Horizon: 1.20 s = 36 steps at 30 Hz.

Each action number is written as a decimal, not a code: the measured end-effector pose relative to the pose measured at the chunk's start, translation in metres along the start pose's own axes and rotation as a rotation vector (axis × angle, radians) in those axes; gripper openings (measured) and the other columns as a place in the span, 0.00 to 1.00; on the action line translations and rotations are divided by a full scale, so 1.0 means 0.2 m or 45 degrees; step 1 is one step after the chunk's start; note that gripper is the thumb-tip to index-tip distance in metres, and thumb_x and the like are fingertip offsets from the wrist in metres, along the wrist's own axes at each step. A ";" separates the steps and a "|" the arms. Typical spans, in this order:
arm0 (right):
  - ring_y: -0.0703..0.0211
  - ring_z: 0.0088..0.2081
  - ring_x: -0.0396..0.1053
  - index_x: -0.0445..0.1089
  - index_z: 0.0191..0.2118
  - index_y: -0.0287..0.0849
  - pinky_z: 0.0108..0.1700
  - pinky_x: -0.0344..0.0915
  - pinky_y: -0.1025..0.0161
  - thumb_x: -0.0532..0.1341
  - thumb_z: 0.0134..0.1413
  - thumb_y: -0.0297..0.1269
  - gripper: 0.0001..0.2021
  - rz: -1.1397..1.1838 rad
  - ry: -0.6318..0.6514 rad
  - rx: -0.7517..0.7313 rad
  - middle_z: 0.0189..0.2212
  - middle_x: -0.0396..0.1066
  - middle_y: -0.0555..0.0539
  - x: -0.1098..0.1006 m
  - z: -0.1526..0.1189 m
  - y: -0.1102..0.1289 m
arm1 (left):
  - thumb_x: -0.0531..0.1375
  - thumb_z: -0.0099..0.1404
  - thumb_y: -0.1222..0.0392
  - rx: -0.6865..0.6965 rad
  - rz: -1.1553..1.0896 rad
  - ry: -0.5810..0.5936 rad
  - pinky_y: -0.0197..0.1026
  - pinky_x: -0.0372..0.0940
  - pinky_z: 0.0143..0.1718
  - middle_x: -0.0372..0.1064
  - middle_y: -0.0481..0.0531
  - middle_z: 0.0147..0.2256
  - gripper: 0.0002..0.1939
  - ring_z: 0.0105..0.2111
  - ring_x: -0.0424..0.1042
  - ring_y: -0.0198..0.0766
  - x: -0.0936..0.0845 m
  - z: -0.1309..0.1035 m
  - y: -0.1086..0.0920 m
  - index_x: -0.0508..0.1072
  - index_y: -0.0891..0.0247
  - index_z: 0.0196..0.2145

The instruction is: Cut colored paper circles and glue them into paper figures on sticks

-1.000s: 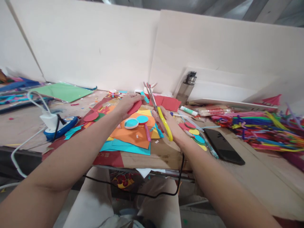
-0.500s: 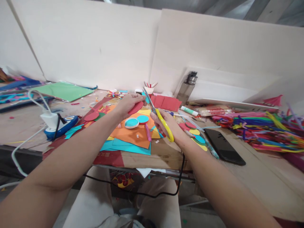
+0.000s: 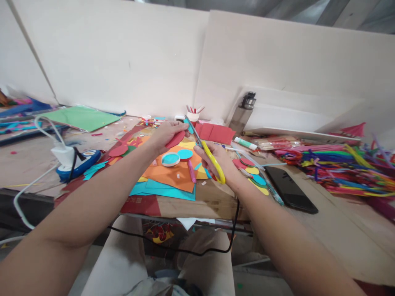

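Scissors (image 3: pixel 212 158) are extending from the right hand (image 3: pixel 222 156), their long axis running diagonally: the yellow handle is facing the wearer's near right, and the blades are pointing up and away to the far left. The right hand is grasping the handle; how the fingers are sitting inside the loops is not showing clearly. The left hand (image 3: pixel 166 134) is gripping a piece of red paper (image 3: pixel 175 140), which is hanging below the fingers on the side facing the right hand. A small blue strip (image 3: pixel 189 128) is standing at the left fingertips, directly between the two hands. The blades are passing close along the right side of this strip; whether they are touching it is not possible to tell. The governing relation is therefore this: the strip is lying left of the right hand and along the blade line, with the left hand nearer to it and the right hand set back by the length of the blades. Both hands are staying above the work surface. Below them, an orange sheet (image 3: pixel 173 176) is lying over blue sheets (image 3: pixel 163 194), supporting a shallow round dish (image 3: pixel 170 165), a blue disc (image 3: pixel 184 154) and a pink marker (image 3: pixel 191 172).
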State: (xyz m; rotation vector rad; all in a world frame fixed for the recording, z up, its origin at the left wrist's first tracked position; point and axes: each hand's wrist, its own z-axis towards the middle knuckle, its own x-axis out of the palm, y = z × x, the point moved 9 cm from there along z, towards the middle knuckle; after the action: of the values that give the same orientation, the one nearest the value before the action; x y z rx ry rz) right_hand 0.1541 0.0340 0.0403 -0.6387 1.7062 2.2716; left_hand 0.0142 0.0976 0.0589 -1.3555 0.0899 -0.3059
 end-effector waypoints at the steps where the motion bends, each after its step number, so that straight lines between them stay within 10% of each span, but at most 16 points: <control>1: 0.71 0.12 0.54 0.60 0.29 0.44 0.12 0.51 0.71 0.59 0.53 0.60 0.22 0.019 -0.010 0.018 0.15 0.59 0.57 0.00 0.00 -0.01 | 0.67 0.55 0.53 0.005 0.004 -0.001 0.30 0.53 0.20 0.64 0.47 0.17 0.15 0.15 0.57 0.24 0.00 0.00 0.00 0.71 0.68 0.23; 17: 0.71 0.15 0.56 0.59 0.42 0.50 0.16 0.54 0.71 0.70 0.42 0.43 0.24 0.757 -0.197 -0.041 0.22 0.62 0.60 -0.07 0.05 -0.03 | 0.66 0.58 0.55 0.066 0.066 0.193 0.31 0.59 0.29 0.70 0.50 0.23 0.15 0.24 0.64 0.27 0.17 -0.07 0.02 0.72 0.69 0.22; 27: 0.75 0.21 0.50 0.64 0.31 0.40 0.18 0.46 0.77 0.69 0.37 0.29 0.14 1.218 0.205 0.185 0.24 0.61 0.55 0.05 0.06 0.00 | 0.68 0.56 0.53 0.111 -0.147 0.450 0.32 0.62 0.35 0.72 0.51 0.29 0.15 0.31 0.70 0.30 0.24 -0.07 0.05 0.76 0.69 0.34; 36: 0.70 0.17 0.54 0.60 0.34 0.45 0.15 0.51 0.70 0.62 0.51 0.59 0.21 0.733 0.075 0.149 0.22 0.60 0.56 0.03 0.06 -0.05 | 0.67 0.56 0.56 0.019 -0.088 0.161 0.30 0.54 0.20 0.61 0.45 0.16 0.13 0.17 0.58 0.25 0.11 -0.04 0.02 0.72 0.68 0.25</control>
State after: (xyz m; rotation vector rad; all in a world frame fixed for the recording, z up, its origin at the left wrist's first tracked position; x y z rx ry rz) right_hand 0.1500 0.0476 0.0314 -0.2012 2.2627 2.4917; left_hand 0.0340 0.0842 0.0559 -1.3258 0.1466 -0.4497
